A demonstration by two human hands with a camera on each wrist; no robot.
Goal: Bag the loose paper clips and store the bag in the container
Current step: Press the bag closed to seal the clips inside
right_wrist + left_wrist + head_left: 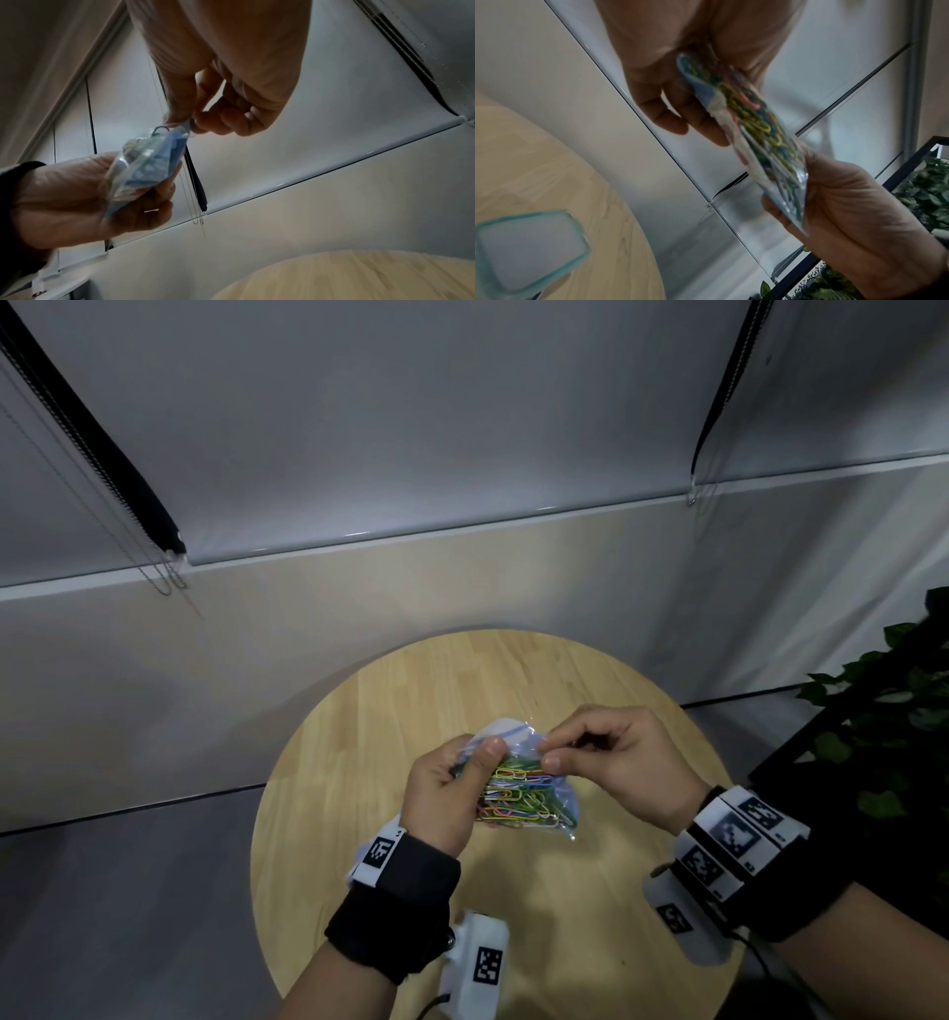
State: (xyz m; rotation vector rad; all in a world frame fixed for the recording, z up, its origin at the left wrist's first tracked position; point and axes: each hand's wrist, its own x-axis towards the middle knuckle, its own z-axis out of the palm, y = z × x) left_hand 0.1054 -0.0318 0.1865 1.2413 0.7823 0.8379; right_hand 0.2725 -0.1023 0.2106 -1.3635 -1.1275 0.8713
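A clear zip bag full of coloured paper clips is held above the round wooden table. My left hand grips the bag's left side, thumb on top and fingers underneath. My right hand pinches the bag's upper edge between thumb and forefinger. In the left wrist view the bag slants between the left hand and the right hand. A clear container with a teal rim sits blurred on the table below. The right wrist view shows the pinch on the bag.
A leafy plant in a black frame stands at the table's right. Window blinds with hanging bead cords lie behind. The table's curved edge is close on the left.
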